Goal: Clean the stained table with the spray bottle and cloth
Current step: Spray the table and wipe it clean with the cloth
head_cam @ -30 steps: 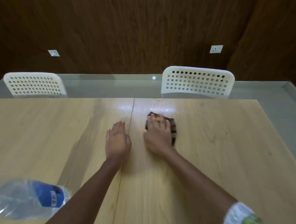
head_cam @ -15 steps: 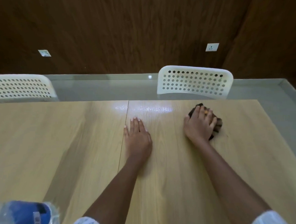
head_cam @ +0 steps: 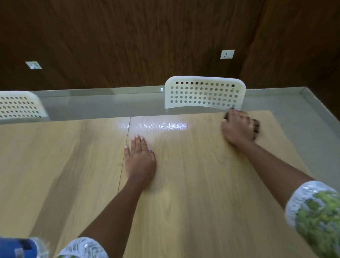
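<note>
Wiping step is on, I'd say. The table (head_cam: pixel 196 185) fills the frame. Left hand (head_cam: pixel 140 159) lies flat, fingers straight, mid-frame, holding nothing. Right hand (head_cam: pixel 237 127) presses the dark cloth (head_cam: pixel 257 125) upper right (fingers blurry, grip unclear). Spray bottle (head_cam: pixel 17 253) sits lower left. Next: sweep back firmly.

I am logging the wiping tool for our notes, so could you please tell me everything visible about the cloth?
The cloth is dark, almost black, and looks like soft bunched fabric. Most of it is hidden under the right hand, which presses it onto the wooden table; only dark edges show past the fingers. It lies at the table's far right corner, just in front of the white perforated chair. The picture is blurred there, so weave and folds cannot be told.
</note>
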